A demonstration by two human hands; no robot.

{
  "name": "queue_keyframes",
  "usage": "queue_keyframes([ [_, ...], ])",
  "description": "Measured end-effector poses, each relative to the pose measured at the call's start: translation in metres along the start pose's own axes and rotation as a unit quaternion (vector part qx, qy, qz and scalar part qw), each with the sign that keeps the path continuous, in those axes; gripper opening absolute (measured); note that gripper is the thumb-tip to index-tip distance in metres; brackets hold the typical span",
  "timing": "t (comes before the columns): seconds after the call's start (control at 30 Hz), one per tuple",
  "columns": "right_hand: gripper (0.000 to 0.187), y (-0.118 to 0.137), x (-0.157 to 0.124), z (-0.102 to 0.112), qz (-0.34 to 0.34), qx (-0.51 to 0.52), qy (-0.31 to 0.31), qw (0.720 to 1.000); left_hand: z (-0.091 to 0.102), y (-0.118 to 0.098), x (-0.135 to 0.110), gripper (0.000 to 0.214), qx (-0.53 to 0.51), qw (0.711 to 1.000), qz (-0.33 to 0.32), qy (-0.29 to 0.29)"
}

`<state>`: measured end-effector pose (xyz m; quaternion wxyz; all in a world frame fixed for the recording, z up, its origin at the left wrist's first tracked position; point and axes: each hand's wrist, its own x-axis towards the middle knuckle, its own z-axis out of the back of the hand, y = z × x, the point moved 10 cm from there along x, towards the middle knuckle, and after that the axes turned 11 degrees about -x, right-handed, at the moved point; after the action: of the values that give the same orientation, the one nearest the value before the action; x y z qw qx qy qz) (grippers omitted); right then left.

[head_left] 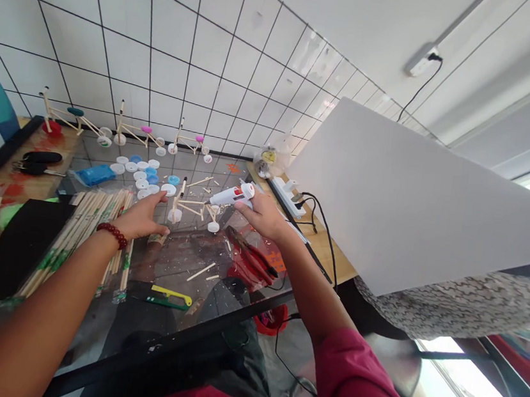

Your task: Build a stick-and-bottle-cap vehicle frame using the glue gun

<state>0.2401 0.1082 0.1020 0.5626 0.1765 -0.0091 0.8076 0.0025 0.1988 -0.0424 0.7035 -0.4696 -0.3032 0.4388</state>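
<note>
My right hand (262, 213) is wrapped round a white glue gun (227, 195) with a red trigger. The gun's nozzle points left, just above a small bicycle model (190, 203) of wooden sticks, which has white bottle caps for wheels and stands on the glass tabletop. To the left of the model, my left hand (143, 217) is open, thumb and forefinger spread wide with nothing between them. White and blue bottle caps (142, 176) lie in a loose group beyond my left hand. Wrapped bundles of wooden sticks (78, 233) lie beneath and beside my left forearm.
Three similar bicycle models (133, 127) stand along the tiled wall. Red-handled pliers (255, 255) and a yellow-green cutter (170, 298) lie near the front edge. A power strip (287, 196) with black cords sits at right, beside a large white board (405, 196).
</note>
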Motion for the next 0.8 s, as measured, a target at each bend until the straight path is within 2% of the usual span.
queue_keyframes([
  [0.27, 0.031, 0.001, 0.001, -0.003, 0.0, -0.001, 0.024, 1.0, 0.0, -0.004, -0.001, 0.11, 0.002, 1.0, -0.004, -0.001],
  [0.43, 0.026, -0.001, 0.005, 0.001, -0.008, -0.008, 0.004, 1.0, 0.0, -0.004, -0.001, 0.112, 0.003, 1.0, -0.004, 0.001],
  [0.8, 0.028, -0.012, 0.002, 0.002, -0.023, 0.009, -0.019, 1.0, -0.001, -0.003, -0.004, 0.116, 0.015, 1.0, 0.021, 0.009],
])
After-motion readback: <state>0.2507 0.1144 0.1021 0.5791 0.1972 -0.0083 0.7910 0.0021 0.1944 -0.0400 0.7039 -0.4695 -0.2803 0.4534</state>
